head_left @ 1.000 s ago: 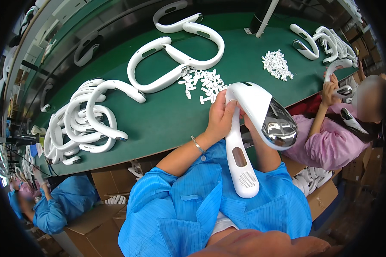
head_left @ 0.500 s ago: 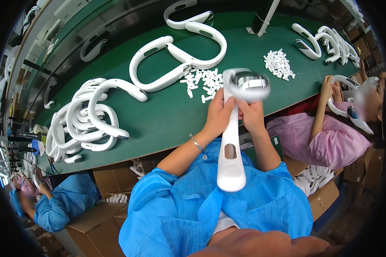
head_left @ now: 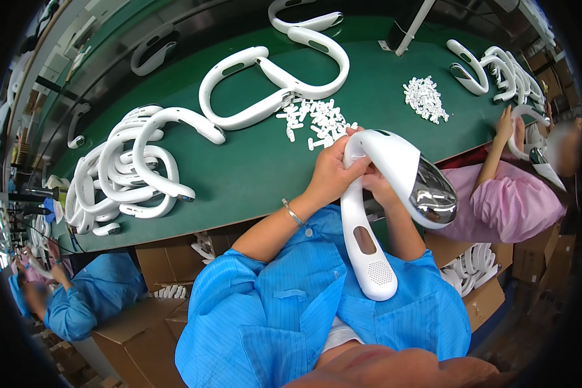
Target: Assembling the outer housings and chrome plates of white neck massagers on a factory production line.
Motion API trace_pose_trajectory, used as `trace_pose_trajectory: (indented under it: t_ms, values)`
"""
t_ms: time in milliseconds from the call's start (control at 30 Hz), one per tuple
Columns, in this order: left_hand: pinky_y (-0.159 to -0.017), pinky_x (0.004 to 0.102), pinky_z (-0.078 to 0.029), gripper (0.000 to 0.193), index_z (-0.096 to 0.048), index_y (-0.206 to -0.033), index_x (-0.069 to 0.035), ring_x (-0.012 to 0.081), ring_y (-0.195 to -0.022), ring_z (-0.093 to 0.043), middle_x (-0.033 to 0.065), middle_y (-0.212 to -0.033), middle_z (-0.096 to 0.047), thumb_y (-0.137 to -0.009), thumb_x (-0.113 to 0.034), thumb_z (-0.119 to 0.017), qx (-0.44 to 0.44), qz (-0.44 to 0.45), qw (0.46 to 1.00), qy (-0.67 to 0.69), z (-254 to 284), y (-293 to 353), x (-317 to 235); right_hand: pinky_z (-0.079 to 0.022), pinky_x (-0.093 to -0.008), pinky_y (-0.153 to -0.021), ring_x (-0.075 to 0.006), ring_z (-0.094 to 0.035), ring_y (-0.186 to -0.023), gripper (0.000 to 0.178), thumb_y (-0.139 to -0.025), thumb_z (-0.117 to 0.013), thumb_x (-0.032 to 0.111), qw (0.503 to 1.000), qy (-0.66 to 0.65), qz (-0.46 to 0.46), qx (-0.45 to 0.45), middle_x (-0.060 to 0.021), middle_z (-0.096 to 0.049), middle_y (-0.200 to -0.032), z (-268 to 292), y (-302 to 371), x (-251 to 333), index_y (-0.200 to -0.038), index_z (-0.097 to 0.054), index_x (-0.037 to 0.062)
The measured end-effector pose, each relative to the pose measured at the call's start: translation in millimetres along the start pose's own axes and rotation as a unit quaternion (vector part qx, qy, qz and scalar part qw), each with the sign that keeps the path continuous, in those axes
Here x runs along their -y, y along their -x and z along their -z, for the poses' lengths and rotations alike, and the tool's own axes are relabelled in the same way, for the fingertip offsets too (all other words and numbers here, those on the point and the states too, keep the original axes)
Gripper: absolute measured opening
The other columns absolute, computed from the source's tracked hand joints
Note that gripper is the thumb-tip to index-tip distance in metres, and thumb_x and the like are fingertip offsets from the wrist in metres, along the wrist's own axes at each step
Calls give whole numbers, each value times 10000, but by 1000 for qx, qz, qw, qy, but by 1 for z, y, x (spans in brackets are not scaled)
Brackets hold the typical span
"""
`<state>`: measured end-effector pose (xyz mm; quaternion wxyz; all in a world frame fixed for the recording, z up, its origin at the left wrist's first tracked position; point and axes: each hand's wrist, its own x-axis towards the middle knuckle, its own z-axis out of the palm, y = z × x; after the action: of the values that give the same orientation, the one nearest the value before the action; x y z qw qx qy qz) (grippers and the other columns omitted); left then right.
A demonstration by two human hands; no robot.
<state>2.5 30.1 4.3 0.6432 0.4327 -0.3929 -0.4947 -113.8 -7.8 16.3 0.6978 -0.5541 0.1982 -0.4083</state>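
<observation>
Both my hands hold a white U-shaped neckband device (head_left: 394, 161) over the front of my blue jacket. My left hand (head_left: 330, 173) is closed around its curved middle, the thumb on the inner side. My right hand (head_left: 379, 183) grips the same bend from behind, with most of its fingers hidden by the device. One arm of the neckband ends in a shiny silver panel, turned to the right. The other hangs down, showing an oval opening and a dotted grille. Just beyond my hands lies a heap of small white plastic pieces (head_left: 323, 121) on the green table.
A pile of neckbands (head_left: 204, 126) lies on the green tabletop (head_left: 252, 174) at left; several more (head_left: 335, 71) lie farther back. Another small-piece heap (head_left: 425, 99) sits at right, near a post (head_left: 404, 39). A pink-sleeved person (head_left: 511, 200) works at right. Cardboard boxes (head_left: 142, 323) stand below.
The neckband has turned in my hands: its silver-panelled arm has swung toward me and to the right, and the grille end has shifted right. The co-worker's hands at right have moved too.
</observation>
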Motion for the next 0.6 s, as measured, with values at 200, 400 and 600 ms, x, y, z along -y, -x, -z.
trace_pose_trajectory:
  t_ms: [200, 400, 600]
  values:
    - [-738, 260, -499, 318, -564, -1096, 12, 123, -813, -622, 77, -932, -650, -796, -53, -646, -12, -93, 995, -22, -2, -2, -1, -396, -327, -981, -211, -494, -1154, 695, -710, -732, 194, 997, 71, 6, 9, -161, -449, -1350, 13, 2, -7, -1307, -424, 13]
    - [-725, 253, -486, 324, -563, -1095, 3, 110, -800, -593, 80, -930, -636, -790, -53, -658, -21, -116, 993, 7, -5, -2, 6, -376, -337, -1000, -225, -497, -1156, 560, -778, -629, 108, 991, 130, 11, -20, -171, -481, -1308, 9, 2, -5, -1278, -427, -42]
    - [-773, 246, -459, 387, -460, -1184, -16, 96, -888, -542, 39, -980, -567, -816, 43, -566, -28, 47, 998, 6, 4, 1, 7, -505, -326, -629, -183, -617, -761, 414, -740, -737, 196, 916, 384, 57, -97, -120, -612, -976, -3, -4, 13, -1082, -583, 22]
